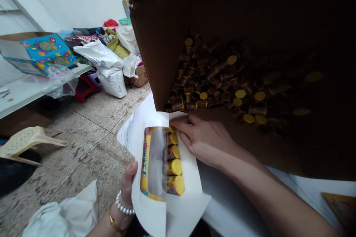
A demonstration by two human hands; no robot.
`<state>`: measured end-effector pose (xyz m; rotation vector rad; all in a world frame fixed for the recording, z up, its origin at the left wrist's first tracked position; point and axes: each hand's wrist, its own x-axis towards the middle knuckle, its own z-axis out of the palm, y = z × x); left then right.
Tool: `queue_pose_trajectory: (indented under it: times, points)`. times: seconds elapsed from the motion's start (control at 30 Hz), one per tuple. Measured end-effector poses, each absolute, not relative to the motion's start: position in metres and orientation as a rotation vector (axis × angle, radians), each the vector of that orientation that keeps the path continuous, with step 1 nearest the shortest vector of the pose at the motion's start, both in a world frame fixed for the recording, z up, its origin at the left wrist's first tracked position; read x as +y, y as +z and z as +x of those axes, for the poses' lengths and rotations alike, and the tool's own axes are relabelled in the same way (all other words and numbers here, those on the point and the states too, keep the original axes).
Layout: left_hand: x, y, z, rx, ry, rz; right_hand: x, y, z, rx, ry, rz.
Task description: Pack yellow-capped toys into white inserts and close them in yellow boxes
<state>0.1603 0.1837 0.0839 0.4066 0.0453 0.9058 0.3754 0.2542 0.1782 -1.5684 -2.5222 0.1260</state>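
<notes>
A white carton [151,214] with a clear window and yellow printed edging lies open on its side. Inside it stands a row of small yellow-lidded tubs [174,167]. My left hand [128,181] grips the carton's left side, thumb on top and the other fingers hidden beneath. Over the carton's far end, my right hand [204,137] reaches in with its fingers closed around the furthest tub [171,129], which they partly cover. A large brown cardboard box [147,55], tipped with its opening towards me, holds many more such tubs [204,76] in shadow.
A marbled white table [129,131] lies under the carton. To the left are a cream plastic stool [27,140], a white bench [25,90] with a blue printed box [46,53], and stuffed white sacks [111,77]. A yellow printed card [342,209] lies at right.
</notes>
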Motion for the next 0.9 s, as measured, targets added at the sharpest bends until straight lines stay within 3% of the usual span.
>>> queue_pose_trajectory:
  times: [0.27,0.47,0.63,0.77,0.9]
  points:
    - [0.201,0.081,0.141,0.058,1.230,0.585,0.237,0.209,0.385,-2.209,0.450,-1.181]
    - [0.210,0.070,0.129,0.132,1.356,0.702,0.217,0.185,0.347,-2.346,0.689,-0.815]
    - [0.209,0.063,0.131,0.132,1.257,0.724,0.213,0.176,0.336,-2.655,0.515,-0.869]
    - [0.208,0.064,0.130,0.111,1.211,0.677,0.238,0.184,0.361,-2.466,0.611,-0.899]
    - [0.208,0.066,0.127,0.073,1.252,0.592,0.292,0.153,0.399,-2.062,0.135,-1.218]
